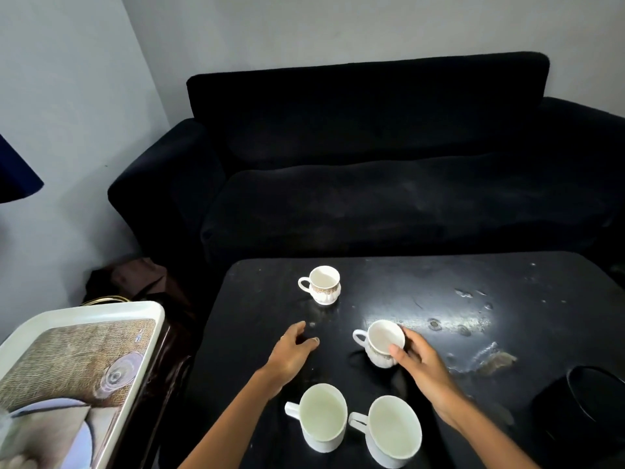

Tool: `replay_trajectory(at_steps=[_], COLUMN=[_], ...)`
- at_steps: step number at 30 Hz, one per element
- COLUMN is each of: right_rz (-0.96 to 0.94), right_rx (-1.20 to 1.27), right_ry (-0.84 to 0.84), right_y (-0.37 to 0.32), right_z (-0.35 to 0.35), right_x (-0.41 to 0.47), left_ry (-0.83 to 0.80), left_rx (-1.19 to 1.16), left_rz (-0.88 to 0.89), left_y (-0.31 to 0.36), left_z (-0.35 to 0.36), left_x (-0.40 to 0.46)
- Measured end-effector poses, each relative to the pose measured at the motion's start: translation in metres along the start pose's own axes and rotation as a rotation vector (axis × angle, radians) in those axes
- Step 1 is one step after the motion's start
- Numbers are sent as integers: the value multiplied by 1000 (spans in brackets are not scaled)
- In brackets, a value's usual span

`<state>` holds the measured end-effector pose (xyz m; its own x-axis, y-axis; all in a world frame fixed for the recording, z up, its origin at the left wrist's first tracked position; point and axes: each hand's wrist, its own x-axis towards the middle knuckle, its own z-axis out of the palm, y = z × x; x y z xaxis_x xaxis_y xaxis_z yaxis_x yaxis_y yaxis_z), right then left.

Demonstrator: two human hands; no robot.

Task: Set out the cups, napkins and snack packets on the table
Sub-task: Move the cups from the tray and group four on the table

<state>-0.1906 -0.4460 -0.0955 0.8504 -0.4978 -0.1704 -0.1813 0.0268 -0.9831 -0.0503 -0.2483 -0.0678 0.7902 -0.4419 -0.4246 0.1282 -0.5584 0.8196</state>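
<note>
Several white cups are on the black table (507,282). One small patterned cup (323,284) stands upright at the far middle. My right hand (417,358) grips a second small patterned cup (380,340), tilted with its handle to the left. Two larger plain cups stand near the front edge, one on the left (321,416) and one on the right (394,429). My left hand (292,352) rests on the table with relaxed fingers and holds nothing. No napkins or snack packets are visible.
A white printed tray (111,308) sits to the left of the table. A black round container (581,404) stands at the table's right front. A dark sofa (372,164) runs behind the table. A dark bag (135,279) lies on the floor at the left.
</note>
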Motion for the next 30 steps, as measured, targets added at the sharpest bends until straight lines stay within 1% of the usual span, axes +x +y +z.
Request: replay_trajectory(at_steps=[4,6,8,12,17,30], right_rz=[2,6,3,-25,-21,-16], right_rx=[62,67,60,30,22,14], right_ry=[121,141,154,178,178,155], right_y=[-2,-4,-5,-9,-9,-11], right_z=[8,11,13,16,19,35], right_x=[30,47,63,90,108,120], left_ry=[72,93,83,8,8,-20], left_rx=[96,203,258,275,333,308], left_rz=[31,74,75,21,11,6], left_y=[0,2,5,8,2,-2], left_z=[6,12,18,30,39,38], left_x=[20,30,38,52,58,61])
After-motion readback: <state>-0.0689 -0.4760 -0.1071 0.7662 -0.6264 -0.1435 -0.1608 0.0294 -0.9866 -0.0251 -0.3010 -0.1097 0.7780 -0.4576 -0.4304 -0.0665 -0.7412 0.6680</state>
